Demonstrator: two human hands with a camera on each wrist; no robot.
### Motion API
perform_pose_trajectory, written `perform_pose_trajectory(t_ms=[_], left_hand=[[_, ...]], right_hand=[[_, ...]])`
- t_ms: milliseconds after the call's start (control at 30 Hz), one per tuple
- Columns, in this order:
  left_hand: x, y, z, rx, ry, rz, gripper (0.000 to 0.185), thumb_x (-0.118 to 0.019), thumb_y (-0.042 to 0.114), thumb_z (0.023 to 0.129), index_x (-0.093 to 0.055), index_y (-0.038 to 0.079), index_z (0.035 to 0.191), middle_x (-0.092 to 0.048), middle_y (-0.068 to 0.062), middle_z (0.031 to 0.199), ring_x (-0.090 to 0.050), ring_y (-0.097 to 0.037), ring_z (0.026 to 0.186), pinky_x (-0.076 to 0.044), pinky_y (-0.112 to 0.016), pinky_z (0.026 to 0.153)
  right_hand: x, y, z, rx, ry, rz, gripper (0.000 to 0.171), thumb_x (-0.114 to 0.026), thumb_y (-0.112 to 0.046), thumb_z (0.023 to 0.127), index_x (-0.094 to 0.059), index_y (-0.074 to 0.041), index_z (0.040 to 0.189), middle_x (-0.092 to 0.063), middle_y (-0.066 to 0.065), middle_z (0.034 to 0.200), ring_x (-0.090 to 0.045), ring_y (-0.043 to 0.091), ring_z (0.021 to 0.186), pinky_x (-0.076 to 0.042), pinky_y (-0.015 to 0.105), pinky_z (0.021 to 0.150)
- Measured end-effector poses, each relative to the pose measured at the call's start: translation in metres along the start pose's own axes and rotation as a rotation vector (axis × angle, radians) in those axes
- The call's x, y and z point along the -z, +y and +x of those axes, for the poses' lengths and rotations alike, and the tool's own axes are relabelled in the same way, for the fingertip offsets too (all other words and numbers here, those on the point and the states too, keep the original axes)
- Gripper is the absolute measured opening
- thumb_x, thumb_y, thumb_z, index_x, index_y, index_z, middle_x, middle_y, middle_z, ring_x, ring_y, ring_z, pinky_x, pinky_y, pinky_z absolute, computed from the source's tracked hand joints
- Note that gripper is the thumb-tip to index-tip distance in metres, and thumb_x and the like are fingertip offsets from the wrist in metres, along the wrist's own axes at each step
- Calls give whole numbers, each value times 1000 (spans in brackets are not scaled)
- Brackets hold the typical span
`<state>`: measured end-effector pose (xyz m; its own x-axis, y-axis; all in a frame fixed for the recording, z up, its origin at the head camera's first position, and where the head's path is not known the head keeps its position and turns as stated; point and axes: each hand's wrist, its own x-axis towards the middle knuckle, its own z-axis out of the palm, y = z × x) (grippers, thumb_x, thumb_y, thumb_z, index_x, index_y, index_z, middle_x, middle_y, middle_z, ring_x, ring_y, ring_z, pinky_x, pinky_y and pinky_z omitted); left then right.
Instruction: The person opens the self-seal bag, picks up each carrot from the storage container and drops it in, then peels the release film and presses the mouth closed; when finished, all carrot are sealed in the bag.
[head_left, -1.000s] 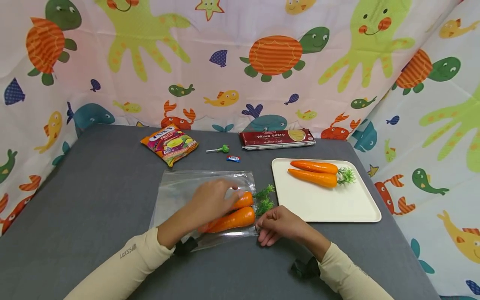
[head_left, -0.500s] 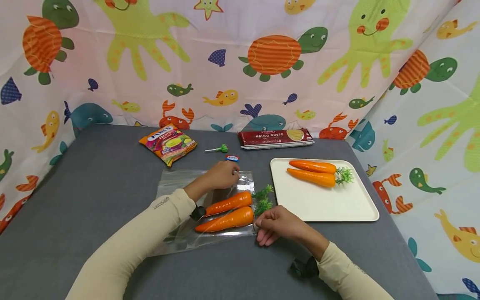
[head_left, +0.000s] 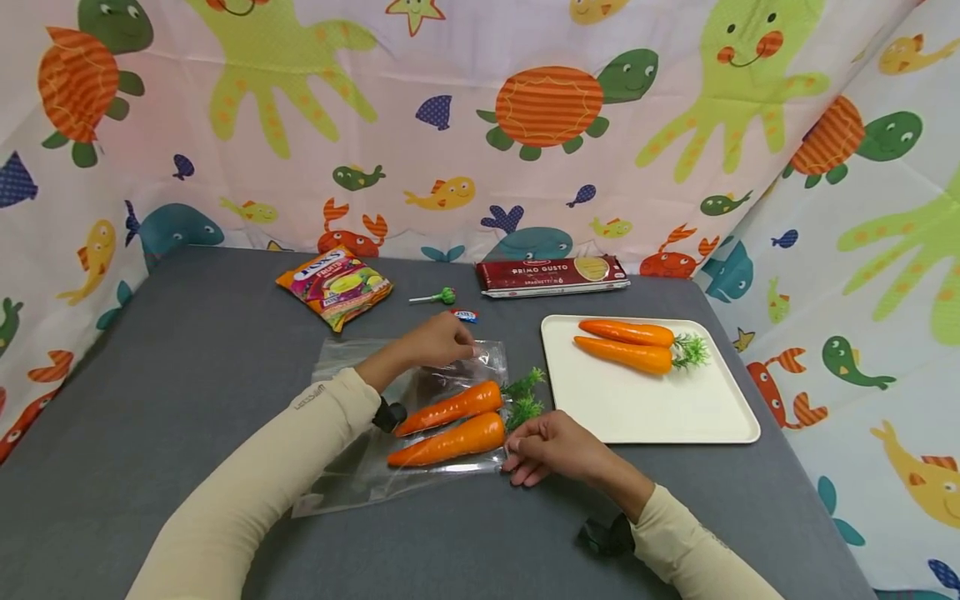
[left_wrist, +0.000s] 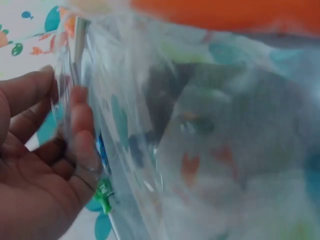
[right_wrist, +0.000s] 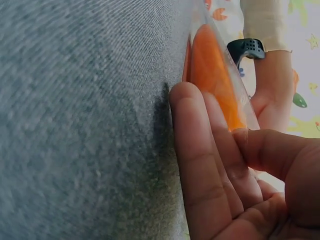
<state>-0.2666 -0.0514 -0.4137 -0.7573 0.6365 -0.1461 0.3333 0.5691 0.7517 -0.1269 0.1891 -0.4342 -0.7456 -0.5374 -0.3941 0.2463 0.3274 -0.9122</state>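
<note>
place: staged tabletop set | evidence: sea-creature print curtain (head_left: 480,125) walls round grey table (head_left: 187,375)

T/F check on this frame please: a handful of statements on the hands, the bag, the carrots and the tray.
1. Two carrots lie in the clear bag. True.
2. The left hand pinches the bag's far edge. True; the left wrist view shows fingers on the plastic.
3. The tray is bare. False: two more carrots lie on it.
4. The right hand holds the lollipop. False: it pinches the bag's near corner; the lollipop lies apart, near the snack packet.
5. The pasta box sits on the tray. False: it lies on the table behind it.
</note>
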Motion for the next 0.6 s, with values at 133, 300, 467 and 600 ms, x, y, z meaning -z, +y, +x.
perform_pose_trajectory(t_ms=[133,300,467,600], left_hand=[[7,1,-6,-35,25,-84,23,-56,14,100,-72,-1,105,-71,-10,90,-63,-21,73,-52,-31,67],[15,6,-13,-7,85,-203,26,-51,14,103,-66,-6,109,-71,-11,89,-70,-26,79,-56,-40,73],[23,12,-21,5,165,-271,23,-52,13,102,-66,-5,108,-71,-14,87,-71,-28,74,-57,-43,70],[30,13,-30,-3,203,-323,25,-55,17,102,-67,-3,108,-71,-15,87,-72,-26,75,-57,-48,71]], right_hand=[[1,0,0,26,28,-13,21,-57,-6,97,-64,10,109,-71,19,93,-72,27,76,-58,39,67],[4,-2,0,55,77,2,21,-58,-2,96,-61,12,111,-70,21,93,-71,29,76,-58,40,69],[7,-3,-1,63,136,38,24,-56,-1,96,-59,14,114,-68,20,93,-70,26,76,-58,39,71],[9,-7,-4,69,158,50,25,-56,0,96,-58,16,116,-68,23,95,-70,25,77,-58,39,71]])
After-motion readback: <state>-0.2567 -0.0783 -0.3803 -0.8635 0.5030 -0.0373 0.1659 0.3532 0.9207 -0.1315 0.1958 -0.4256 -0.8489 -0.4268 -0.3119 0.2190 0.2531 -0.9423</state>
